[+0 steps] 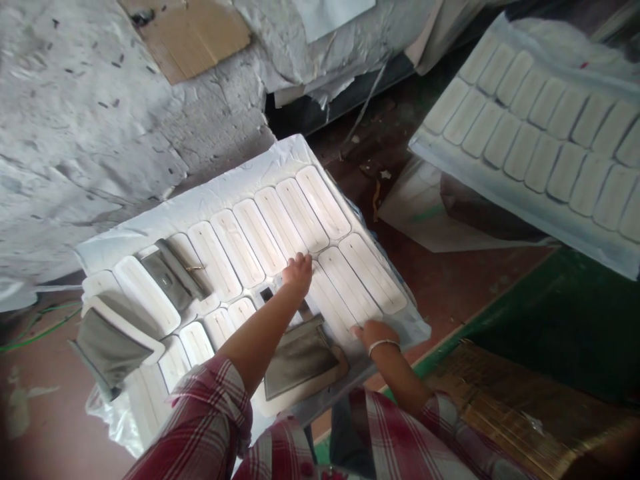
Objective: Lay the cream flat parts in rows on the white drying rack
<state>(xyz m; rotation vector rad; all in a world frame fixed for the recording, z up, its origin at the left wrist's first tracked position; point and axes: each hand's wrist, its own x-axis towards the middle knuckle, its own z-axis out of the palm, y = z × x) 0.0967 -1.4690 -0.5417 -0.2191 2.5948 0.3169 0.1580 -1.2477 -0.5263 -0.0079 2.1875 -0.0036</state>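
Observation:
A white sheet-covered board (165, 217) carries two rows of white oblong moulded pieces (260, 237). My left hand (297, 272) reaches over the middle of the board, its fingers resting on the near end of one white piece, with nothing gripped. My right hand (374, 332), with a bangle at the wrist, lies flat on a white piece (345, 303) near the board's front right edge. Between my forearms a grey-olive moulded piece (300, 357) sits in a pale frame. Two more grey-olive pieces lie at the board's left: one (173, 273) on the row and one (107, 347) at the edge.
A second board of white oblong pieces (540, 133) stands raised at the upper right. Crumpled white sheeting (90, 113) covers the left background, with cardboard (193, 33) on top. A woven straw-coloured mat (520, 407) lies at the lower right on red and green floor.

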